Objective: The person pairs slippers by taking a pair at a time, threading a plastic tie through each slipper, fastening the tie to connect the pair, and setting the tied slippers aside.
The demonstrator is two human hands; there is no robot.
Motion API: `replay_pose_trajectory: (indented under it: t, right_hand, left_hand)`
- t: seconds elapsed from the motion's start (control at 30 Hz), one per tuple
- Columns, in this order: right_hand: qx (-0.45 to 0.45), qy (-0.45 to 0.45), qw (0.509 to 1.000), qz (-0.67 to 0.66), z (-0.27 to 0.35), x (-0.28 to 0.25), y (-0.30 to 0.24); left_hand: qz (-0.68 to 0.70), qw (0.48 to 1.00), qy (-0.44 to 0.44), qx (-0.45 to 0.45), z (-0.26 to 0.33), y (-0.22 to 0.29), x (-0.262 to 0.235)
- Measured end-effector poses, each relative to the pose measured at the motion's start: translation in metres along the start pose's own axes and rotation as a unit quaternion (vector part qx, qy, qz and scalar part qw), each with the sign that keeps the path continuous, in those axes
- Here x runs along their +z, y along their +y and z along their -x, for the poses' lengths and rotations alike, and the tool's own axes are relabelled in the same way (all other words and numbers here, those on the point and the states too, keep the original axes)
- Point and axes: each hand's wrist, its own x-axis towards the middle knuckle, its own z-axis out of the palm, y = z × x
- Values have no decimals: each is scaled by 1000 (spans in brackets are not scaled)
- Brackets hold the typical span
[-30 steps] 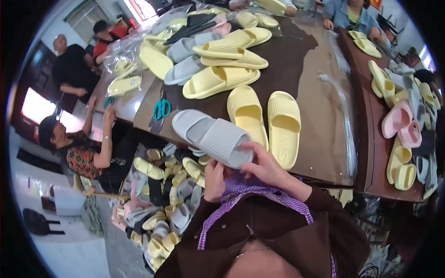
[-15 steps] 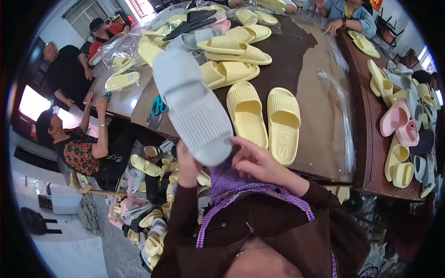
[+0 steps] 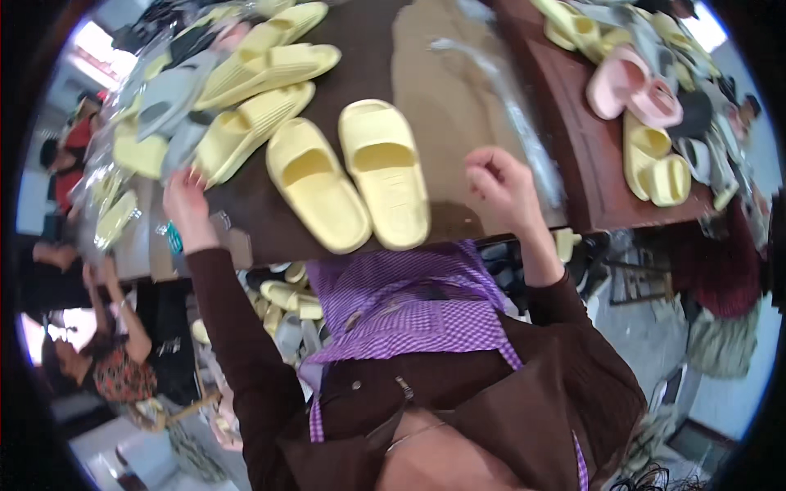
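A pair of pale yellow slide slippers lies side by side on the dark tabletop in front of me, the left slipper (image 3: 332, 209) angled beside the right slipper (image 3: 397, 204). My left hand (image 3: 188, 213) reaches to the near end of a pile of slippers, beside a grey slipper (image 3: 184, 141) and a yellow slipper (image 3: 262, 123). Blur smears its fingertips, so its grip cannot be made out. Over the brown sheet, my right hand (image 3: 501, 188) is raised with its fingers curled in and nothing visible in them.
Another grey slipper (image 3: 168, 94) lies in the pile at left. Teal-handled scissors (image 3: 173, 237) rest near the table edge. On the right table (image 3: 565, 147), pink slippers (image 3: 618, 82) and yellow ones are heaped. Other people sit at the left. More slippers lie below the table.
The grey slipper has left my hands and is no longer in front of me. My left hand has moved left to the pile, my right hand to the right. The view has shifted.
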Motion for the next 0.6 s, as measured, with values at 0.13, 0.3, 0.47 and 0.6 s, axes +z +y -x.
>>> replay_pose_trajectory:
  t: [0.13, 0.3, 0.47, 0.6]
  right_hand:
    - [-23, 112, 975, 189, -41, -70, 10]
    - [-85, 122, 932, 329, -108, -99, 32]
    - [-27, 103, 885, 453, -144, -84, 61]
    - [11, 110, 838, 535, -151, -71, 76]
  left_hand:
    - [-48, 995, 62, 60, 71, -5, 38]
    - [-81, 993, 11, 80, 128, -18, 83]
    - [-108, 986, -82, 99, 182, -21, 106]
    - [-107, 986, -107, 73, 205, -25, 104]
